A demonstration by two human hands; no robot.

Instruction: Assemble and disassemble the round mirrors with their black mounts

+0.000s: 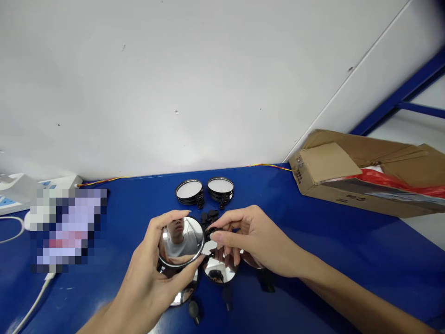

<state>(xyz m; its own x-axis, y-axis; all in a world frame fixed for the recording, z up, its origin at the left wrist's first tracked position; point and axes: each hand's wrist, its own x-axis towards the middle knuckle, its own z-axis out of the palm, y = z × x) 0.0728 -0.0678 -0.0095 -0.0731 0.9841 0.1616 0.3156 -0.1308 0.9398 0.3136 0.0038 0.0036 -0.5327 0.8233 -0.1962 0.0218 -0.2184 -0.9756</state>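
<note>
My left hand (153, 271) grips a small round mirror (182, 241) by its rim, thumb and fingers on opposite edges, glass facing me. At the mirror's right edge, my right hand (248, 236) pinches a small black mounting clamp (212, 232); whether it is joined to the mirror I cannot tell. Below the hands another round mirror (220, 269) lies face up, with a black stem at its lower edge. A further mirror (184, 294) is partly hidden under my left hand, and one more (252, 260) under my right. Small black clamps (209, 215) lie just beyond the hands.
Two stacks of round mirrors, one left (188, 190) and one right (220, 186), stand near the white wall. An opened cardboard box (333, 171) with red plastic is at the right. A blurred-out phone (71, 227) with a white cable and a power strip (60, 185) are at the left.
</note>
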